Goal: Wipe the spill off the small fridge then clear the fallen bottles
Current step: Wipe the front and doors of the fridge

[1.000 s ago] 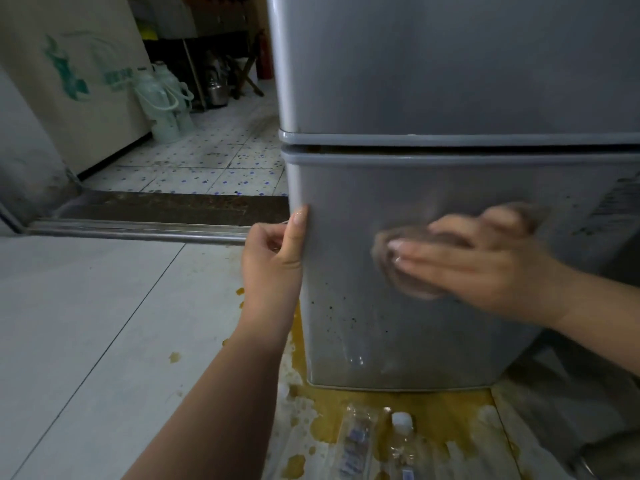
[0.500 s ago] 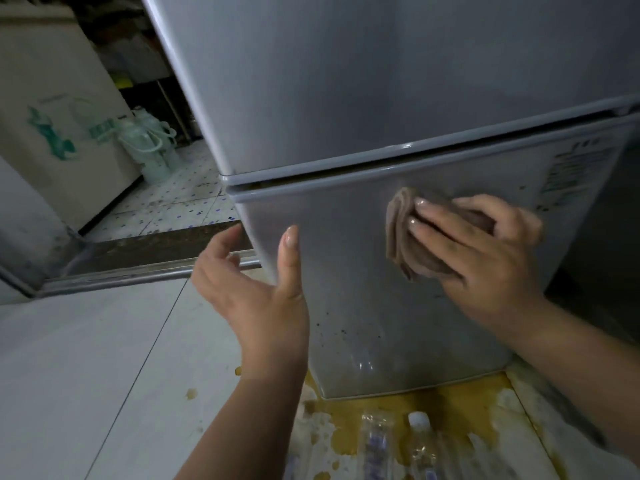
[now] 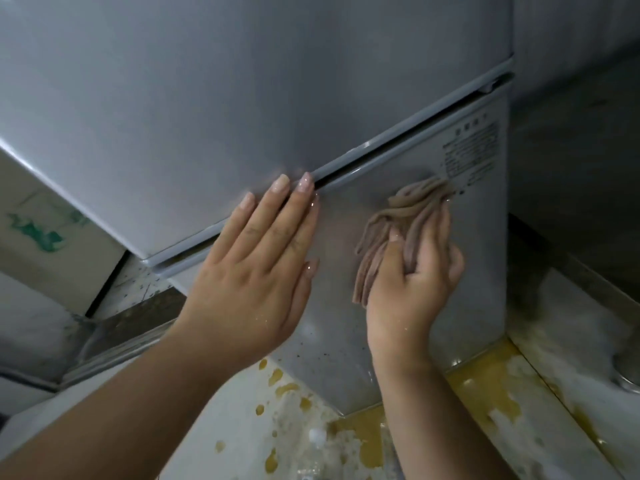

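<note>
The small grey fridge [image 3: 242, 98] fills the upper view, tilted in frame. My left hand [image 3: 256, 271] lies flat and open on its lower door, fingertips at the seam between the two doors. My right hand [image 3: 412, 282] presses a bunched brown cloth [image 3: 391, 230] against the lower door, just below a printed label [image 3: 471, 150]. Small dark specks dot the door's lower part [image 3: 332, 348]. A yellow-brown spill [image 3: 485, 386] pools on the floor at the fridge's base. A clear fallen bottle with a white cap [image 3: 317, 436] lies partly visible at the bottom edge.
A metal door threshold [image 3: 114, 351] runs along the floor at the left. Behind it stands a beige panel with a green drawing [image 3: 38, 233]. A dark wall [image 3: 575, 150] rises to the right of the fridge, with wet, stained floor [image 3: 568, 341] beside it.
My left hand moved from the fridge's left edge to lie flat on the lower door. My right hand carried the cloth up and right toward the label. The camera moved closer and tilted.
</note>
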{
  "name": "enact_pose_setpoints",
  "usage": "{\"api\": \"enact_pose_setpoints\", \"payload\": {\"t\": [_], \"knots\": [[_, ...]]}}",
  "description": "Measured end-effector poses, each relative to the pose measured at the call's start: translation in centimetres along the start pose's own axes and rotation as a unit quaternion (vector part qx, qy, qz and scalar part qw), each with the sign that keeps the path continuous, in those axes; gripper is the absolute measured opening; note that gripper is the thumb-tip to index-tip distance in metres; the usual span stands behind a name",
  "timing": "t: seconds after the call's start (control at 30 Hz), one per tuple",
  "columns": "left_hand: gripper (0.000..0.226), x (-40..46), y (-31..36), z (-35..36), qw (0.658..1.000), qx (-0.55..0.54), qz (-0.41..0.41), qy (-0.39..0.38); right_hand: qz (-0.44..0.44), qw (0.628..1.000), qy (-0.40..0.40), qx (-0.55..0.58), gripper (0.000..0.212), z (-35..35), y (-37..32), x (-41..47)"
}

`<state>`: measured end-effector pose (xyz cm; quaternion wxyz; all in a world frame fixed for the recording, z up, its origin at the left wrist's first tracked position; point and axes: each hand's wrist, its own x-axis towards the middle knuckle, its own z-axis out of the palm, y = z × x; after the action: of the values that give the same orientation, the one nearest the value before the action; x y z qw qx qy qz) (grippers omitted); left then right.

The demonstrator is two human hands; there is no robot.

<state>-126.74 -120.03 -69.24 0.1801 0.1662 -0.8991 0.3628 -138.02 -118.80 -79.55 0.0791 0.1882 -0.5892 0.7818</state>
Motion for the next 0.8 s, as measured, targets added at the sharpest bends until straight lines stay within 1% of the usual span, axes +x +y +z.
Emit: {"api": "enact_pose_setpoints", "payload": {"t": [0.03, 0.13, 0.17, 0.2, 0.27, 0.3, 0.37, 0.4, 0.43, 0.47, 0.5, 0.57, 0.6, 0.63, 0.67, 0.73, 0.77, 0.8], "knots": [[0.051, 0.4, -0.1, 0.0, 1.0, 0.006, 0.014, -0.011, -0.017, 1.0, -0.006, -0.015, 0.05, 0.1, -0.3, -0.5], [0.054, 1.2, -0.2, -0.2, 0.999, 0.01, 0.035, -0.021, -0.123, 0.987, -0.097, -0.021, 0.039, 0.3, -1.9, -2.7], [0.054, 1.3, -0.3, -0.4, 0.999, 0.014, 0.039, -0.019, -0.152, 0.982, -0.114, -0.018, 0.036, 0.3, -2.1, -2.5], [0.054, 1.3, -0.6, -0.5, 0.999, 0.023, 0.044, -0.015, -0.182, 0.976, -0.121, -0.022, 0.033, 0.3, -1.9, -1.6], [0.054, 1.3, -0.9, -0.7, 0.997, 0.04, 0.061, -0.017, -0.23, 0.965, -0.109, -0.058, 0.04, 0.0, -0.6, 0.4], [0.055, 1.3, -0.8, -0.7, 0.996, 0.039, 0.072, -0.022, -0.216, 0.97, -0.09, -0.065, 0.043, -0.2, 0.3, 1.1], [0.057, 1.4, -0.3, -0.3, 0.995, 0.029, 0.094, -0.031, -0.116, 0.991, -0.036, -0.048, 0.043, -0.5, 1.0, 1.4], [0.057, 1.6, 0.2, -0.1, 0.994, 0.026, 0.101, -0.032, -0.077, 0.996, -0.021, -0.044, 0.043, -0.4, 0.9, 1.1], [0.058, 1.7, 0.6, 0.1, 0.993, 0.026, 0.106, -0.033, -0.059, 0.997, -0.019, -0.047, 0.044, -0.2, 0.5, 0.5], [0.058, 1.8, 0.9, 0.2, 0.993, 0.028, 0.109, -0.035, -0.064, 0.996, -0.027, -0.05, 0.044, 0.1, 0.0, 0.1], [0.059, 2.1, 1.1, 0.3, 0.993, 0.028, 0.108, -0.038, -0.09, 0.994, -0.037, -0.046, 0.044, 0.2, -0.5, 0.4], [0.061, 2.5, 1.4, 0.4, 0.994, 0.026, 0.098, -0.04, -0.172, 0.984, -0.043, -0.035, 0.038, 0.3, -0.7, 2.6], [0.061, 2.7, 1.4, 0.5, 0.994, 0.027, 0.096, -0.041, -0.203, 0.978, -0.033, -0.039, 0.035, 0.3, -0.5, 3.9], [0.06, 2.8, 1.4, 0.6, 0.994, 0.031, 0.096, -0.044, -0.202, 0.978, -0.014, -0.048, 0.035, 0.3, 0.2, 5.2], [0.06, 3.0, 1.4, 0.7, 0.993, 0.036, 0.098, -0.051, -0.163, 0.985, 0.013, -0.046, 0.037, 0.2, 1.3, 6.4], [0.059, 3.3, 1.6, 0.9, 0.991, 0.049, 0.104, -0.063, -0.041, 0.996, 0.069, -0.029, 0.04, -0.2, 2.5, 7.8], [0.058, 3.4, 1.7, 1.1, 0.991, 0.053, 0.107, -0.065, -0.013, 0.996, 0.078, -0.039, 0.041, -0.4, 2.8, 7.6], [0.058, 3.5, 1.9, 1.2, 0.991, 0.053, 0.109, -0.065, -0.024, 0.995, 0.074, -0.056, 0.043, -0.6, 2.8, 6.9]]}}
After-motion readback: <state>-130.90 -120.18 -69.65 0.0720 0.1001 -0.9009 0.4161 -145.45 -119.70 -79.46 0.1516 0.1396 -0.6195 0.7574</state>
